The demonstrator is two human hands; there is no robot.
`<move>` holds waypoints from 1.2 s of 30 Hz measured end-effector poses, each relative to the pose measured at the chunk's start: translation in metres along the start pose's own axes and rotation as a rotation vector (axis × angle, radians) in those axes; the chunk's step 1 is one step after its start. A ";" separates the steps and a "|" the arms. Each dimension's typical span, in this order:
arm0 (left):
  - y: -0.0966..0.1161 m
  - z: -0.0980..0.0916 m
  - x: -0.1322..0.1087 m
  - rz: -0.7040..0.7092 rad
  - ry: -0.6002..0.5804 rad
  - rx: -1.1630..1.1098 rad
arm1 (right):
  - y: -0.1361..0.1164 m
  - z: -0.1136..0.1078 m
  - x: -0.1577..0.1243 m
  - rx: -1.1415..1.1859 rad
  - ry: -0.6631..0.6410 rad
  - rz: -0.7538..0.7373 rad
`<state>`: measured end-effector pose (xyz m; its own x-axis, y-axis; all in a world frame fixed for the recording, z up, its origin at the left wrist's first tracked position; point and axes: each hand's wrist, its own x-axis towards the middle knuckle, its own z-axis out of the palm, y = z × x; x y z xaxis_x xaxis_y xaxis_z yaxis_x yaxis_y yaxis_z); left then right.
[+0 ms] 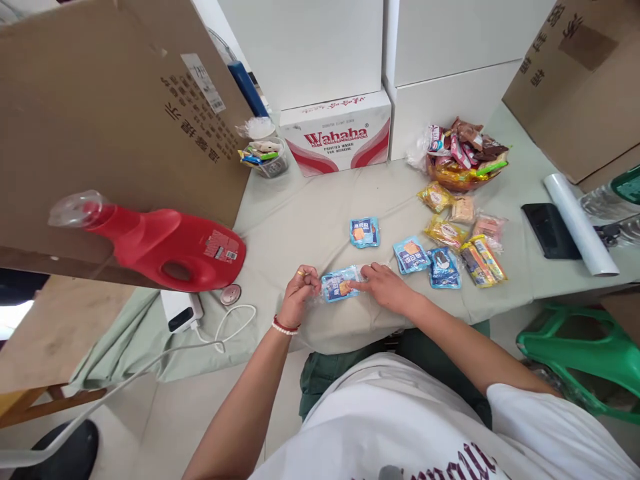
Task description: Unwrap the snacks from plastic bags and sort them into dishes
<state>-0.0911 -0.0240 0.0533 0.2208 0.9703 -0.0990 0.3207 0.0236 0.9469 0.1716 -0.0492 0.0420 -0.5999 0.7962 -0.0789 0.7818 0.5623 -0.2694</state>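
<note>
A blue snack packet (336, 285) with clear plastic film around it lies near the table's front edge, between my hands. My left hand (299, 292) is closed, its fingers pinching the film at the packet's left end. At the right end, my right hand (384, 287) grips the packet, its index finger lying over the printed front. Just beyond is a blue snack packet pair (365, 231), apparently overlapping. Right of my right hand lie more blue packets (411, 255) and a darker blue packet (444, 267).
A snack-filled bowl (467, 175) stands at the back right, with loose yellow packets (445, 231) before it. Left are a red jug (185, 250), a power bank (180, 310) and a small snack tub (273, 160). A Wahaha carton (340, 133) stands behind; a phone (549, 231) and film roll (580, 223) lie right.
</note>
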 end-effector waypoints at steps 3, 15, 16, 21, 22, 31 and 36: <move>-0.009 0.003 -0.007 -0.074 0.046 0.148 | -0.001 0.003 0.000 0.016 0.015 0.002; 0.012 0.027 -0.016 0.104 0.522 0.591 | -0.014 0.004 -0.002 0.000 0.030 0.040; 0.016 0.036 -0.011 0.160 0.464 0.625 | -0.015 0.004 -0.001 0.004 0.028 0.045; 0.011 0.084 -0.001 0.318 0.078 0.860 | -0.010 0.010 -0.005 0.154 0.076 0.026; 0.006 0.088 -0.003 0.347 0.051 0.887 | -0.009 0.012 -0.008 0.205 0.123 0.029; -0.027 0.084 -0.022 0.429 0.279 0.672 | -0.009 -0.013 -0.030 0.039 0.183 0.505; -0.024 0.080 -0.018 0.407 0.140 0.691 | -0.023 -0.045 0.013 0.275 0.174 0.420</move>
<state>-0.0290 -0.0615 0.0079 0.3396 0.8932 0.2948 0.7466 -0.4466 0.4930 0.1538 -0.0419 0.0909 -0.1896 0.9786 -0.0799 0.8609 0.1266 -0.4928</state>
